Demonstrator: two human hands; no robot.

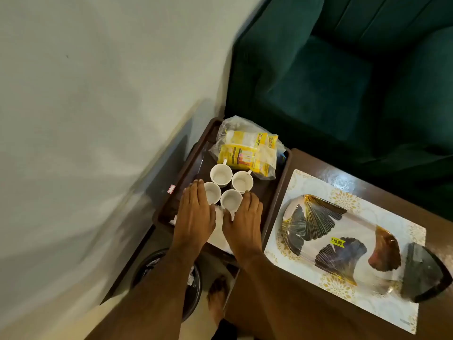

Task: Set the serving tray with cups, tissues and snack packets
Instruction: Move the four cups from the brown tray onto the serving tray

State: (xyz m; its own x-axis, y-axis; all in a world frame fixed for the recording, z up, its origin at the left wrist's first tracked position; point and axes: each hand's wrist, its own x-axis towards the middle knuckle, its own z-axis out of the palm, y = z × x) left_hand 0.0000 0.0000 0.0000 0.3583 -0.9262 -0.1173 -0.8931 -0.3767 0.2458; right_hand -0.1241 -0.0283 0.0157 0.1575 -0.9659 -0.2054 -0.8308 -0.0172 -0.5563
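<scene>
Filling the far corner was a green sofa; beside it a wooden table held a patterned plate. The dark serving tray carried snack packets at its far end, four white cups mid-tray and white tissues nearest. The left hand and right hand lay flat, fingers straight, over the tissues beside the cups.

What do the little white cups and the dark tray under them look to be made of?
The cups look like glazed ceramic: white, thick-rimmed, each with a small handle. The tray seems to be moulded plastic, dark brown with a raised rim and a slight sheen, though lacquered wood cannot be ruled out.
</scene>
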